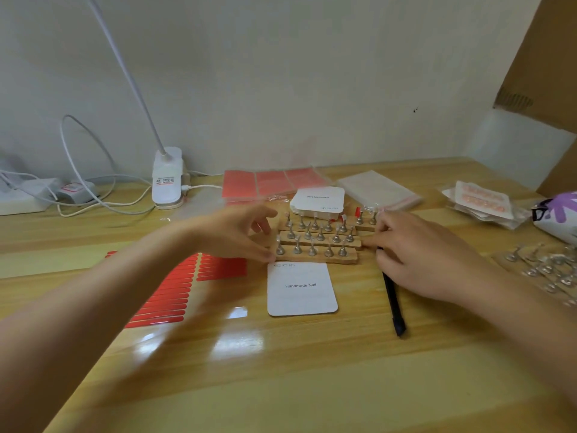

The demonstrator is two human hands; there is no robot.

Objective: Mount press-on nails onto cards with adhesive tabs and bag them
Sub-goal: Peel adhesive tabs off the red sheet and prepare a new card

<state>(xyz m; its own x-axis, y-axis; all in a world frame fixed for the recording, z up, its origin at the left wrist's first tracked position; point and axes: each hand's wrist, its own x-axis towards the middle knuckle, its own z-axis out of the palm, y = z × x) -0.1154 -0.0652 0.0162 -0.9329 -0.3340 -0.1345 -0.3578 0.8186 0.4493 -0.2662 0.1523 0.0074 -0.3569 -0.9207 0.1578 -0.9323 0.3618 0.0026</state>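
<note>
Blurry both hands: left hand point(237, 234) and right hand point(415, 254) loosely spread, flanking wooden nail stands point(317, 245), contact unclear.

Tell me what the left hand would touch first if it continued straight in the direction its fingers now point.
Probably the wooden strips holding small metal stands. The left hand points right, fingers already at their left end. The picture is blurred, so contact is unclear.

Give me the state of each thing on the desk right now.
Left hand: open, fingers at the wooden strips' left end.
Right hand: touching their right end.
Wooden strips: metal nail stands upright.
Handmade Nail card: flat, bare.
Card stack: piled.
Black pen: lying flat.
</note>
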